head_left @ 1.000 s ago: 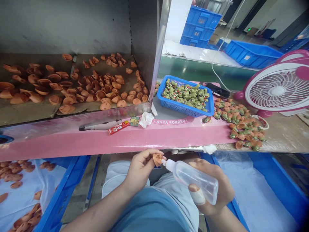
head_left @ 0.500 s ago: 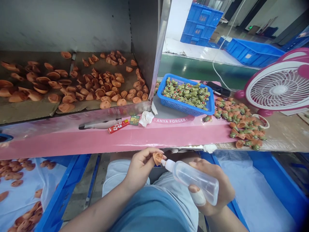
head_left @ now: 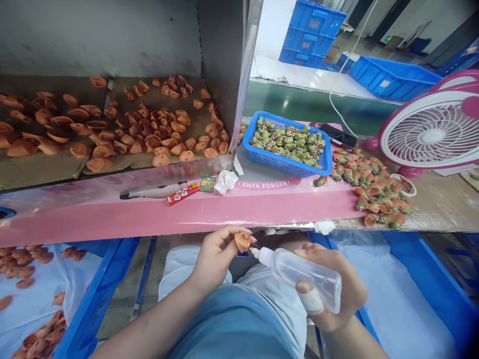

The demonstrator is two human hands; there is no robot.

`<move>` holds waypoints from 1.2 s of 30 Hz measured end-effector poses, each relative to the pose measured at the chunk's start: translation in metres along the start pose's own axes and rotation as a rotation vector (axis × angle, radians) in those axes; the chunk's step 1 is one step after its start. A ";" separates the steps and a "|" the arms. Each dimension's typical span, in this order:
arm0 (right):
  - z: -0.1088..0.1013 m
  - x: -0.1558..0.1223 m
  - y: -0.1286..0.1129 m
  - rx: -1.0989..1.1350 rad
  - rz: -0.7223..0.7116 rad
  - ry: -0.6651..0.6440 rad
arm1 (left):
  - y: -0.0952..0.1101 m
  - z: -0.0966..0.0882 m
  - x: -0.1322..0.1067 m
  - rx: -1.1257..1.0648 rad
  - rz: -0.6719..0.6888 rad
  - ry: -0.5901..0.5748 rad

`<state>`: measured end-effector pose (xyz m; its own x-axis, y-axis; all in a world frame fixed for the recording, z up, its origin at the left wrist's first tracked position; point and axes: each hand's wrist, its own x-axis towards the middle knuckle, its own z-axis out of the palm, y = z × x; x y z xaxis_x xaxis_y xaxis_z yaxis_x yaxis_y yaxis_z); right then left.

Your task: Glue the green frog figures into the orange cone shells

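Head view: both hands are held low over the lap, just below the front edge of the pink-topped bench point(head_left: 187, 217).

Left hand point(head_left: 217, 259): clenched in a pinch, thumb and fingers gripping a hollow orange moulded piece point(head_left: 242, 242).

Right hand point(head_left: 331, 284): wrapped around a clear plastic squeeze bottle point(head_left: 305, 276), tilted with its nozzle just beside the piece. A white wrap point(head_left: 310, 301) covers one digit.

Piece's place: between the hands, at 12 o'clock from the lap, below the bench edge.

Basket: a blue plastic mesh basket point(head_left: 286, 168) on the bench, at 1 o'clock from the hands, packed with small green-and-orange figures point(head_left: 286, 142).

Loose pile: more figures and orange pieces point(head_left: 376, 192) lie at 2 o'clock, beside a pink desk fan point(head_left: 430, 132).

Shelf: a metal-walled shelf point(head_left: 220, 60) at 11 o'clock carries cardboard sheets point(head_left: 45, 164) strewn with orange hollow pieces point(head_left: 160, 134).

Crates: a blue crate point(head_left: 97, 294) at 9 o'clock, lined with white plastic, holds more orange pieces point(head_left: 26, 259). Another lined blue crate point(head_left: 430, 284) sits at 3 o'clock.
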<state>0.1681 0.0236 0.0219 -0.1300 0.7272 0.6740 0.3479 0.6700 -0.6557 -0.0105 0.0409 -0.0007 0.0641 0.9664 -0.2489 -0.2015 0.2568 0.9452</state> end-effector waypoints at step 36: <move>0.008 0.005 0.034 0.053 0.458 0.111 | -0.007 -0.013 0.014 -0.069 -0.032 0.139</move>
<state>0.1721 0.0513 0.0003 0.1271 0.9310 0.3422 0.2980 0.2933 -0.9084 -0.0208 0.0528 -0.0133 -0.0637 0.9486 -0.3099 -0.2683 0.2829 0.9209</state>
